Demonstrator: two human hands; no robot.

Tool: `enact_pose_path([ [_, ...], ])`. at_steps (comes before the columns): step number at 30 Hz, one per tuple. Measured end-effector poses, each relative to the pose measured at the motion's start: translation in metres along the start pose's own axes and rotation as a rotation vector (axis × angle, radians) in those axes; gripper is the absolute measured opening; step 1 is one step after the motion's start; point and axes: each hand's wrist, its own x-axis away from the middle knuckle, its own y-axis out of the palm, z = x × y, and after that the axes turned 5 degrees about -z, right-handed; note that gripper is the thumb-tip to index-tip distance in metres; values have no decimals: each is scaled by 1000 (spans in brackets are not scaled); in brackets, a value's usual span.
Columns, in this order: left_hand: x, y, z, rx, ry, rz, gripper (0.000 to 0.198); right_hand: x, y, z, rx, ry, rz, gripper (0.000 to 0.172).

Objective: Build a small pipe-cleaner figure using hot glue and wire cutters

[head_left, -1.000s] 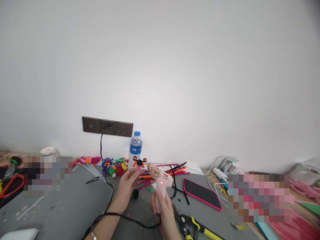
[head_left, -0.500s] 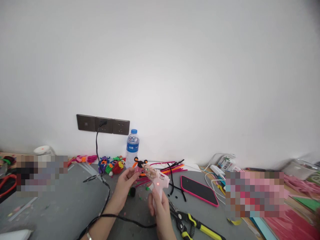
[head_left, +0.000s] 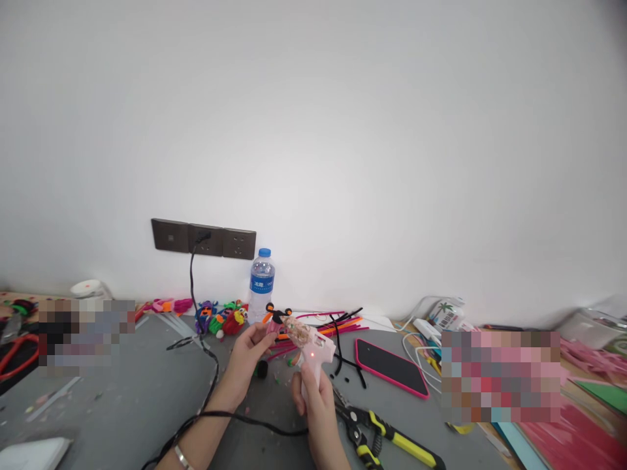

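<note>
My right hand (head_left: 313, 399) is wrapped round the grip of a pink glue gun (head_left: 312, 350) whose red light is on. The gun's nozzle points left and touches a small pink, orange and black craft figure (head_left: 275, 318). My left hand (head_left: 247, 356) pinches that figure from below and holds it just above the grey table (head_left: 137, 398). The gun's black cord (head_left: 210, 391) runs under my left forearm and up to a wall socket (head_left: 204, 239).
A water bottle (head_left: 261, 285) stands by the wall beside several colourful figures (head_left: 220, 318). Pipe cleaners (head_left: 333, 325) lie behind the gun. A pink-edged phone (head_left: 390, 366) and yellow-handled pliers (head_left: 386, 438) lie to the right. Red scissors (head_left: 17, 356) lie far left.
Both hands kept their hold. The glue gun's nozzle has closed in on the craft figure, and my view shifted slightly.
</note>
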Motion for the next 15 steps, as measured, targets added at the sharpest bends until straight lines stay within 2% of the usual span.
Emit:
enact_pose_path([
  [4,-1,-1,-1,12,-6,-7,38,1,1,-2,26,6,5,50],
  [12,-5,-4,-6,70,7,14,40,3,6,-7,98,-17,118,47],
  [15,-4,-4,-4,125,-10,21,42,3,4,-5,119,-34,94,46],
])
